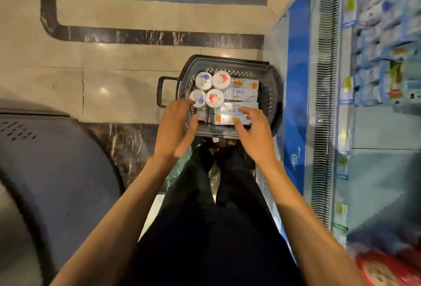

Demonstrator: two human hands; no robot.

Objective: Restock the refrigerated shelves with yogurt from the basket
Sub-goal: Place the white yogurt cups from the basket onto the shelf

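A dark plastic basket [272, 94] stands on the floor in front of my feet. Inside it are several round yogurt cups [214, 88] with blue and red fruit lids, and flat white yogurt packs [237, 112] beside them on the right. My left hand [175, 128] hovers over the basket's near left edge, fingers apart, fingertips close to the nearest blue-lidded cup. My right hand [255, 130] reaches over the near right part, fingers spread above the flat packs. Neither hand holds anything.
The refrigerated case [323, 103] runs along the right side, with a blue front band and shelves of blue-and-white packs [382, 41]. A red package [385, 269] shows at the bottom right. A dark grey rounded unit [52, 167] fills the left. Tiled floor lies beyond the basket.
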